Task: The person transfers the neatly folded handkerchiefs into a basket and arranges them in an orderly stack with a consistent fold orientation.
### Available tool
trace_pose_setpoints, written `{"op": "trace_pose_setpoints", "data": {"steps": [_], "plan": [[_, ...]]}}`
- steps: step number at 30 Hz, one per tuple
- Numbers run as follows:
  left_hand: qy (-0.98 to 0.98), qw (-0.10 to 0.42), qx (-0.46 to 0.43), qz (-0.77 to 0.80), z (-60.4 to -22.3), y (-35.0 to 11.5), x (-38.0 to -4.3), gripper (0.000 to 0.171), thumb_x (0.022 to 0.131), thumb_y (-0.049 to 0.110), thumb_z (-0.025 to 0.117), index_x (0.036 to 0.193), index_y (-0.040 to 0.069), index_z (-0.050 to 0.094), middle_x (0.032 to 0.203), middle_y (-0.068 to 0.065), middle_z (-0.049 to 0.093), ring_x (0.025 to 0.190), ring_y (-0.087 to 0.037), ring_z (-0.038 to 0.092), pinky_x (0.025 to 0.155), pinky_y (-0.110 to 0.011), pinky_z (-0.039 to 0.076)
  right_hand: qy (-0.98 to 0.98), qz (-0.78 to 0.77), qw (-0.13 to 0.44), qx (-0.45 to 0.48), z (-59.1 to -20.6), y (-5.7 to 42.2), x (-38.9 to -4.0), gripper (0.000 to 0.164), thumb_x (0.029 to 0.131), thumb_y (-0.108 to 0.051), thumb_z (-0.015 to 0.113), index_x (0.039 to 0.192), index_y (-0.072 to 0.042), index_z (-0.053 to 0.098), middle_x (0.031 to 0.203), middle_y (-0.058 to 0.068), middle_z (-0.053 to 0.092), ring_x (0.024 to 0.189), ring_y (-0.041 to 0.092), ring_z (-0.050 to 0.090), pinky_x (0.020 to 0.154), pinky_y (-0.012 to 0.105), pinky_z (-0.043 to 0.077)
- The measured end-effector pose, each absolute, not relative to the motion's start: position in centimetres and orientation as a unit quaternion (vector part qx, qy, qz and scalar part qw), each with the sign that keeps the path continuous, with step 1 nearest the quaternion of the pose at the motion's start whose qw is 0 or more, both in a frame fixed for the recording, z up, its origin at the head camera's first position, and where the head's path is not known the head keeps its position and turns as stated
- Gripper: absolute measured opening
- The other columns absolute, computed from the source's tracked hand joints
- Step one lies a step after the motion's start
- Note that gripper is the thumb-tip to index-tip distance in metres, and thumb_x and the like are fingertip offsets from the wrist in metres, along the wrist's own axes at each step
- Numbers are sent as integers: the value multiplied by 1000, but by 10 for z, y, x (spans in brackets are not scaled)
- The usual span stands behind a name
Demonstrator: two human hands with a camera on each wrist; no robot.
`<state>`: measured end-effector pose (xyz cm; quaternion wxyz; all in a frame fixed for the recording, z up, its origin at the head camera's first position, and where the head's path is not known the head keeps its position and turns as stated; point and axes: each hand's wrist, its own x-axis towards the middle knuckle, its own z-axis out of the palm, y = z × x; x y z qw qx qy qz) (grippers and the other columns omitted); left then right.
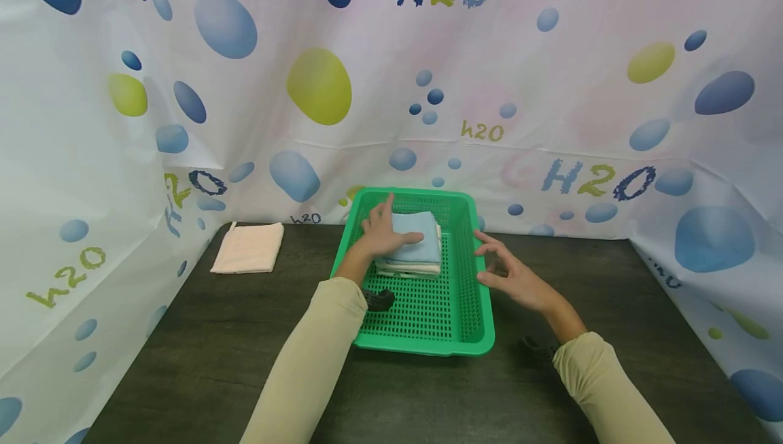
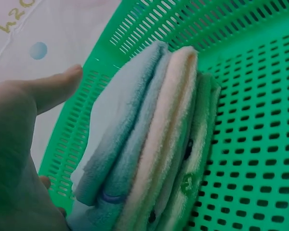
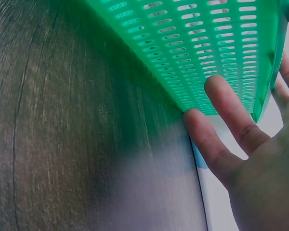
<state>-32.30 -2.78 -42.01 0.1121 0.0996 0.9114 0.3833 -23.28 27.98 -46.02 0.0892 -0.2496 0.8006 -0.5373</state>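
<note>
A green plastic basket (image 1: 422, 335) with slotted walls stands on the table. In its back left part lies a stack of folded towels: a light blue towel (image 1: 422, 226) on top, with a pale pink towel (image 2: 159, 125) and a greenish-white towel (image 2: 192, 178) under it. My left hand (image 1: 382, 232) is over the stack with fingers spread and thumb pointing right; it holds nothing. In the left wrist view the thumb is apart from the towels. Beside the basket's right wall is my right hand (image 1: 514, 279), fingers spread and loosely bent, near the rim.
A folded pale pink towel (image 1: 247, 249) lies at the table's back left corner. The dark wooden table (image 1: 183, 362) is bordered at the back and sides by a white curtain (image 1: 391, 90) printed with blue and green spots.
</note>
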Motion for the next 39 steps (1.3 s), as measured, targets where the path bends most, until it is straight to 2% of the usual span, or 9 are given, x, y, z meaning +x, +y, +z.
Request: {"op": "trace_pose_setpoints", "data": {"steps": [9, 13, 17, 23, 30, 39], "plan": [[927, 106, 118, 339, -422, -22, -322, 106, 91, 59, 68, 164, 41, -6, 174, -3, -5, 159, -42, -6, 124, -71, 12, 801, -537, 89, -249, -460, 281, -233, 34, 105, -13, 56, 136, -11, 42, 174, 6, 5, 96, 25, 59, 84, 36, 53], [935, 86, 125, 320, -422, -21, -321, 97, 94, 63, 61, 163, 44, -4, 174, 0, -4, 160, -40, -10, 125, -69, 7, 803, -534, 92, -248, -458, 281, -232, 34, 105, -13, 56, 136, -11, 42, 174, 5, 5, 96, 25, 59, 85, 38, 53], [945, 67, 139, 288, -421, -20, -319, 88, 98, 65, 53, 164, 42, -1, 175, 0, -5, 160, -40, -15, 126, -68, 1, 806, -531, 93, -244, -456, 281, -231, 34, 105, -14, 57, 136, -11, 43, 174, 6, 6, 95, 25, 60, 85, 40, 52], [962, 64, 142, 226, -417, -17, -314, 83, 99, 70, 42, 163, 44, -3, 174, 2, -11, 158, -39, -21, 126, -68, -6, 810, -525, 92, -244, -455, 281, -231, 34, 105, -14, 57, 135, -11, 43, 174, 7, 7, 94, 26, 58, 85, 39, 51], [967, 56, 150, 196, -403, -12, -308, 78, 100, 74, 34, 163, 44, -1, 175, -1, -9, 158, -39, -20, 125, -68, -9, 817, -517, 95, -239, -452, 281, -233, 34, 104, -16, 60, 134, -13, 43, 173, 6, 9, 90, 24, 60, 84, 41, 52], [980, 59, 143, 122, -389, -17, -311, 82, 96, 81, 27, 163, 45, -3, 174, 2, -12, 158, -42, -18, 126, -67, -7, 818, -512, 97, -242, -451, 280, -234, 34, 104, -16, 60, 134, -13, 43, 173, 7, 9, 88, 23, 62, 84, 40, 53]]}}
